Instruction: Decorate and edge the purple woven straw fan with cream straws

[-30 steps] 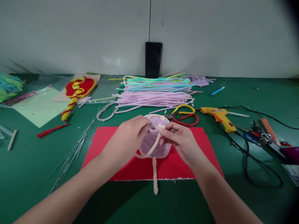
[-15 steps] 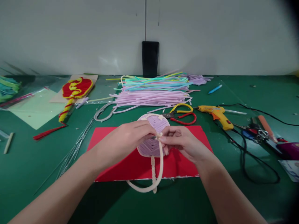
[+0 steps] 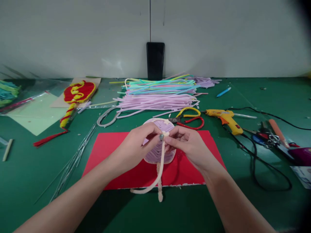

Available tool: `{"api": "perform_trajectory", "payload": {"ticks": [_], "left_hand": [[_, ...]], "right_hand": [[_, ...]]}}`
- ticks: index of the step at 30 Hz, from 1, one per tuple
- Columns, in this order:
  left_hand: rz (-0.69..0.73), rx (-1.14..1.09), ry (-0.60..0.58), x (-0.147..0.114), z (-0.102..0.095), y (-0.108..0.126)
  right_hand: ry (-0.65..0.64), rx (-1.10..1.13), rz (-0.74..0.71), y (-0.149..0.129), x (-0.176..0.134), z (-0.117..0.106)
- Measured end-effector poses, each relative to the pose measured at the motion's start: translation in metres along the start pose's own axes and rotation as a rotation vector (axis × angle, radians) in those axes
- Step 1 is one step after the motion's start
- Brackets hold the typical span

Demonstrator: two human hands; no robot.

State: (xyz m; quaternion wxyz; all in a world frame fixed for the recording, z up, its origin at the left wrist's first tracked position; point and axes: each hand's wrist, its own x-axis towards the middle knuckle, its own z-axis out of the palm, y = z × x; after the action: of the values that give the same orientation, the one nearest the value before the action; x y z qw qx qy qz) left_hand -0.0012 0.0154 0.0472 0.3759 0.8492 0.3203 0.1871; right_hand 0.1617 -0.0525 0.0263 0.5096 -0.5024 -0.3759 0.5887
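Note:
Both hands meet over a round lilac fan (image 3: 156, 154) made of pipe cleaners, with a pale edge and a twisted cream handle (image 3: 159, 186). My left hand (image 3: 143, 139) pinches the bent end of a cream pipe cleaner (image 3: 161, 165). Opposite it, my right hand (image 3: 183, 140) grips the same bent end between thumb and fingers. The pipe cleaner's free length curves down and left past the handle. Beneath the fan lies a red board (image 3: 116, 171); the hands hide part of the fan's face.
Behind the board lie a pile of pastel pipe cleaners (image 3: 157, 102) and wire cutters (image 3: 189, 119). A yellow glue gun (image 3: 225, 119) with its cord is to the right. At left are a red and yellow fan (image 3: 79, 92) and thin wires (image 3: 77, 152). A phone (image 3: 155, 61) leans on the wall.
The bent end of the cream pipe cleaner has been raised slightly, with both hands still around it. Its hanging length has swung left, and my left fingers have shifted their pinch.

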Motion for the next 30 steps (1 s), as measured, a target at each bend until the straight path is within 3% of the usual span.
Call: {"api": "perform_trajectory", "payload": {"ticks": [7, 13, 16, 23, 30], "left_hand": [[-0.003, -0.008, -0.032, 0.000, -0.003, 0.000], [-0.030, -0.064, 0.072, 0.000, 0.006, 0.000], [-0.013, -0.047, 0.049, 0.000, 0.007, -0.004], [0.327, 0.308, -0.080, -0.002, -0.003, -0.014], [0.552, 0.593, -0.095, -0.005, -0.013, -0.009]], "right_hand": [[-0.041, -0.030, -0.013, -0.003, -0.002, 0.000], [0.095, -0.023, -0.093, -0.001, 0.000, 0.007], [0.116, -0.031, -0.094, 0.000, 0.000, 0.007], [-0.038, 0.042, -0.027, 0.000, 0.000, -0.003], [-0.131, 0.015, 0.026, -0.003, -0.002, -0.006]]}}
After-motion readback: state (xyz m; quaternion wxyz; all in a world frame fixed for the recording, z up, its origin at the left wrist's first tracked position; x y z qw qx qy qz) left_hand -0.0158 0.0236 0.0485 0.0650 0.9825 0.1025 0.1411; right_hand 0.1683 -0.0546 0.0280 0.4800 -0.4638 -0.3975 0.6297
